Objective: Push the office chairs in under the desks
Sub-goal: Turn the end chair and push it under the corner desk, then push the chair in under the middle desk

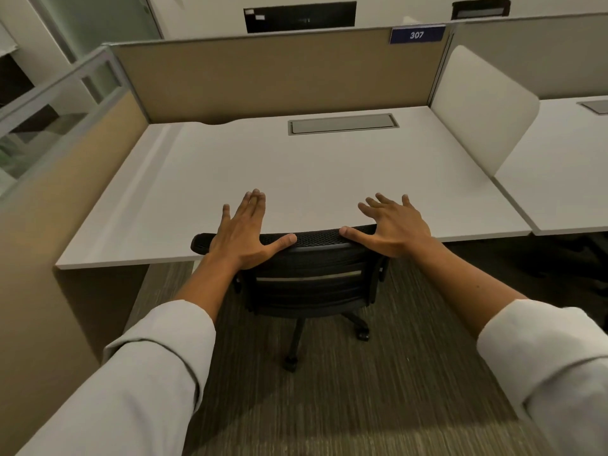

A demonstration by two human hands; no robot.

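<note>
Office chair [306, 274] is seen directly ahead of the person, its backrest top rail lying left-to-right, parallel to the front edge of the table [230, 166]. The rail is at that edge or just overlapping it; the seat is hidden, judged to be already under the tabletop. Base legs and castors are seen on the carpet [329, 390], behind the table edge.

Left hand [241, 235] is laid on the left part of the rail, right hand [393, 227] on the right part; both about equally near, one to each side of the chair's middle. Push direction is judged straight forward, across the rail's long axis.

Grip: both hands are spread flat, fingers extended over the tabletop, thumbs laid along the rail. Nothing is clasped; contact is by palm heel and thumb only. Whether the fingertips touch the table cannot be told.

Chair is judged nearly or fully home. A further chair is dimly seen under the neighbouring table on the right.
</note>
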